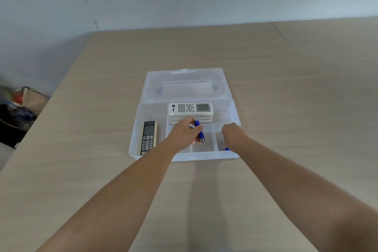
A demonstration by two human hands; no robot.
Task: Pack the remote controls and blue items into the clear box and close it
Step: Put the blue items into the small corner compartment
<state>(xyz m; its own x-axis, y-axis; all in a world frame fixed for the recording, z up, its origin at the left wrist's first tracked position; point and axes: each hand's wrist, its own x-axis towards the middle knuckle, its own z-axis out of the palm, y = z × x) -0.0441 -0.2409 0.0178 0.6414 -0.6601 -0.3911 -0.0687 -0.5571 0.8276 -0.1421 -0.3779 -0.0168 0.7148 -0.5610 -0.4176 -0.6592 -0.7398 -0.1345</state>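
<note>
The clear box (pixel 134 141) lies open on the table, its lid (pixel 187 84) folded back. A stack of white remotes (pixel 190 108) rests at the back of the box. A black and beige remote (pixel 148 138) lies in the left part. My left hand (pixel 185 133) holds a small blue flashlight (pixel 199 131) over the middle compartment of an inner divided tray (pixel 204 146). My right hand (pixel 234 135) reaches into the right compartment, where a second blue item (pixel 227 149) peeks out beneath it; whether the fingers grip it is hidden.
The wooden table (pixel 286 88) spreads wide around the box. Bags and clutter (pixel 18 106) sit on the floor beyond the table's left edge. A pale wall stands behind.
</note>
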